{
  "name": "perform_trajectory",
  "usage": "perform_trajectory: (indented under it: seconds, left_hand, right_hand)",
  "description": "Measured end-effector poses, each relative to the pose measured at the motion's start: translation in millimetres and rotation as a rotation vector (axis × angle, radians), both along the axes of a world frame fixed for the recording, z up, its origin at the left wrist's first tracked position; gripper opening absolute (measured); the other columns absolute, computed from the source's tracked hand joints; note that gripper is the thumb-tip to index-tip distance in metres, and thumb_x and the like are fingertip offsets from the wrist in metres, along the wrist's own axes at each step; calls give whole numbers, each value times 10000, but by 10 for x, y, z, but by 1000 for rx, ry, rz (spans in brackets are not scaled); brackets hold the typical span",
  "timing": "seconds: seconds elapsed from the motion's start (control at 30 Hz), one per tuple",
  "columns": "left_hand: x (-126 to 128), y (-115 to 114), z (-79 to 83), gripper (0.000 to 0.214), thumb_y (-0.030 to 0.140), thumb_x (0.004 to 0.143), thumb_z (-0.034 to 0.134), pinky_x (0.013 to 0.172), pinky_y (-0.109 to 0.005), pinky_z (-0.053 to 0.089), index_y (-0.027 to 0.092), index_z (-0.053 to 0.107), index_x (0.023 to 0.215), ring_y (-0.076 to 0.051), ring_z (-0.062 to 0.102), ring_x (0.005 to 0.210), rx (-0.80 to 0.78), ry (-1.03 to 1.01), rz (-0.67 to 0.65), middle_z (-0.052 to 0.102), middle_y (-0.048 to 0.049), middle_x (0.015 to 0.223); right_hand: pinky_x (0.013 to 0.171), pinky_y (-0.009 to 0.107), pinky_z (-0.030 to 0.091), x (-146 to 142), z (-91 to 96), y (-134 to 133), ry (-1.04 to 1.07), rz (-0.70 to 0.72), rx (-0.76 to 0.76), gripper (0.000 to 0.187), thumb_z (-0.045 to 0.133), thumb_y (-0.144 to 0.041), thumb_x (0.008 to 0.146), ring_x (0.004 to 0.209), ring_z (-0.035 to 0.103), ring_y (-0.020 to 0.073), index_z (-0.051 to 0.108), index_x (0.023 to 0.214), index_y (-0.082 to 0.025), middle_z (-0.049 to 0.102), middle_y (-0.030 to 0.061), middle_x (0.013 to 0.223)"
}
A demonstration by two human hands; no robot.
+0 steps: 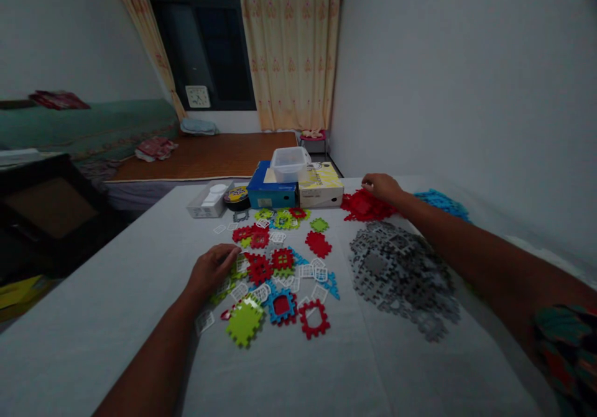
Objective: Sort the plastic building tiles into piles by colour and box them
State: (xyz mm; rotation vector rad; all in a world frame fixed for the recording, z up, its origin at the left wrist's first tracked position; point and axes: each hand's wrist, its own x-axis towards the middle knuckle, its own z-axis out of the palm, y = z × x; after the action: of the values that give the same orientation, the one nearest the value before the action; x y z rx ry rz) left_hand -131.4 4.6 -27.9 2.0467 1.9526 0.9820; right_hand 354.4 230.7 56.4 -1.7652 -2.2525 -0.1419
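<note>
My left hand (212,271) rests at the left edge of a mixed spread of toothed plastic building pieces. Its thumb and fingers are drawn together beside a red piece (259,269) and some green ones; what they hold, if anything, is hidden. Farther off on the right, my right hand (383,187) hovers just over a heap of red pieces (361,207), fingers bent, with a small gap at the thumb and nothing visible between them. Near me lie a lime green square piece (245,322), a blue frame piece (273,310) and a red frame piece (306,328).
A large heap of grey pieces (377,265) lies under my right forearm, with blue pieces (443,204) behind it. At the back stand a blue box (273,196), a yellow-white box (321,193), a clear container (290,163), a round tin (237,198) and a clear tray (198,209).
</note>
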Motion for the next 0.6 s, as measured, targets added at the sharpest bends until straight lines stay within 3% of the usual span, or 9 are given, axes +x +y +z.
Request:
perform_trajectory:
  seconds: [0.13,0.3,0.6]
  left_hand:
    - [-16,16,-22,580,698,853,429,892,-351,542,215,746,897,-248,708,898,7,10,-13,766,-77,974]
    - [-67,-2,-77,519,652,872,456,893,-350,540,219,740,921,-242,701,947,15,-14,-6,759,-77,1018]
    - [-39,9,-62,528,663,870,450,912,-376,540,224,741,918,-246,697,945,31,-34,-17,762,-78,998]
  right_hand:
    - [980,321,438,-333,55,57,256,92,-151,395,578,-404,903,1136,600,237,665,1204,-164,664,136,1252]
    - [886,311,498,-654,39,231,397,67,-274,465,574,-477,909,1015,641,221,643,1205,-125,693,164,1158]
    - [690,292,563,-892,-9,388,609,-13,-524,194,592,-272,914,734,651,163,650,1016,-118,715,114,879]
